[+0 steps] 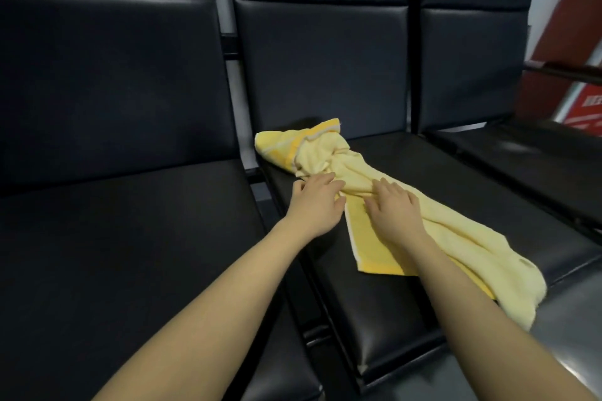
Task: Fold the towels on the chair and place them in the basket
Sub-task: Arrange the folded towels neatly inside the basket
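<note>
Red sign (586, 114) bears white lettering (too blurred to read).

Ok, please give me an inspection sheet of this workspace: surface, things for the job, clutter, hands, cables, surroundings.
Surface: black padded seat in the middle of a row of joined chairs.
Job's things: one yellow towel, crumpled and stretched across that seat, its near end hanging over the front edge; not folded yet. No basket in view.
Clutter: nothing seen.
Hands: left hand at the towel's left edge, fingers loosely bent, touching the cloth; right hand lies flat on the towel, fingers spread. Neither clearly grips it.
Cables: nothing seen.
Surroundings: black seat on the left, another on the right, a red sign at the far right, text unreadable.
</note>
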A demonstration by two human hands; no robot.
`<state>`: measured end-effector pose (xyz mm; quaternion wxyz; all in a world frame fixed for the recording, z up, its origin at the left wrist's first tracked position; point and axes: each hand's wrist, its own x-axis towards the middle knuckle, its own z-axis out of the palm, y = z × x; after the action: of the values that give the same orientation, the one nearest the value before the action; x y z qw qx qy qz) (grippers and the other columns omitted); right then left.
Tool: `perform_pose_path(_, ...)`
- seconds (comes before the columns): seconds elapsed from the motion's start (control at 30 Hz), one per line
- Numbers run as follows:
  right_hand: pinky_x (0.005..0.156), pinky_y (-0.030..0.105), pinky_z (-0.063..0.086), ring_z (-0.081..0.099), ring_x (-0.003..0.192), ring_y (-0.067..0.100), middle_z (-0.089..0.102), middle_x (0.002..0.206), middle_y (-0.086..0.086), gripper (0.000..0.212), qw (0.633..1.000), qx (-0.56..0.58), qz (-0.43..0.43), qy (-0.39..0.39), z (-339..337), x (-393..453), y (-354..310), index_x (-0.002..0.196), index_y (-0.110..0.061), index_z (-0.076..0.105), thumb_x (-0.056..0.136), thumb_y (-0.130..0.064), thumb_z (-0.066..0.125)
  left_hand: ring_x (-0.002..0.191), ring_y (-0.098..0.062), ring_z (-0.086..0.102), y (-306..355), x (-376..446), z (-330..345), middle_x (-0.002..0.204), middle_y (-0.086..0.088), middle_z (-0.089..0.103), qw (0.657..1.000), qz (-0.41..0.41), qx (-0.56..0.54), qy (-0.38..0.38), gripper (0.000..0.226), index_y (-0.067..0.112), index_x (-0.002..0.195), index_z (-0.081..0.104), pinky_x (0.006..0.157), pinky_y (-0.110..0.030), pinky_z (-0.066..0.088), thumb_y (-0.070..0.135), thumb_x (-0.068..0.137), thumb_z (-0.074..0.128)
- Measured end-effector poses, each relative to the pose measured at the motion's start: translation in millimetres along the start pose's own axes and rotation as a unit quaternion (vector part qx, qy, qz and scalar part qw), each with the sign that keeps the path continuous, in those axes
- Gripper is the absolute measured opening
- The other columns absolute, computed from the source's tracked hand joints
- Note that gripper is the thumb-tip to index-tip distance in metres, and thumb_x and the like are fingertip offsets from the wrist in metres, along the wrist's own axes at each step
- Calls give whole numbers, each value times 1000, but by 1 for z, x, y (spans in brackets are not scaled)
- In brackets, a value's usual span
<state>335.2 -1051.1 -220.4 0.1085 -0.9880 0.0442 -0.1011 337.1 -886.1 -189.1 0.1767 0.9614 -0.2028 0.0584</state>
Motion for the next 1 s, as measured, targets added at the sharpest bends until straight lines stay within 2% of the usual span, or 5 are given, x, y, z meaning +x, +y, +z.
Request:
perform_pose_path(0.13, 89, 36, 24, 53, 104, 19, 63, 113, -2, 28, 998, 5, -20, 60, 0, 8, 9, 118, -22, 61, 101, -30, 39, 143, -15, 17, -2, 24, 20, 156, 4, 25, 1000, 0, -26, -12, 43, 26, 144, 38, 111, -41, 12, 34, 102, 34)
perform_pose_path(0.47, 84, 27, 22, 53, 86, 9, 62, 90, -8, 17, 939, 211, -101, 254, -22, -1, 0, 102, -19, 70, 97, -23, 54, 112, -13, 52, -12, 42, 22, 111, 12, 62, 958, -14, -271, 99, 19, 32, 109, 64, 105, -46, 32, 36, 96, 50)
perform_pose_path(0.67, 90, 40, 39, 59, 81, 10, 65, 85, -11, 18, 935, 287, -92, 188, -31, -6, -4, 89, -22, 71, 95, -30, 56, 91, -8, 57, -17, 17, -4, 89, 13, 65, 915, -13, -387, 116, 12, 23, 91, 68, 85, -25, 44, 26, 94, 56)
perform_pose_path(0.87, 100, 38, 25, 41, 126, 24, 50, 139, 0, 39, 983, 156, 67, 73, -7, 20, -7, 134, -20, 52, 99, -35, 45, 115, -22, 43, -32, -6, 19, 116, 4, 49, 972, -104, -203, 58, 30, 23, 109, 66, 102, -36, 31, 42, 97, 45)
perform_pose_path(1.0, 96, 40, 30, 46, 114, 29, 57, 123, 5, 39, 986, 123, 105, 41, 4, 30, -5, 135, -16, 46, 100, -34, 43, 118, -28, 42, -26, -7, 23, 129, -5, 45, 979, -173, -93, 53, 48, 26, 137, 44, 99, -37, 32, 50, 95, 44)
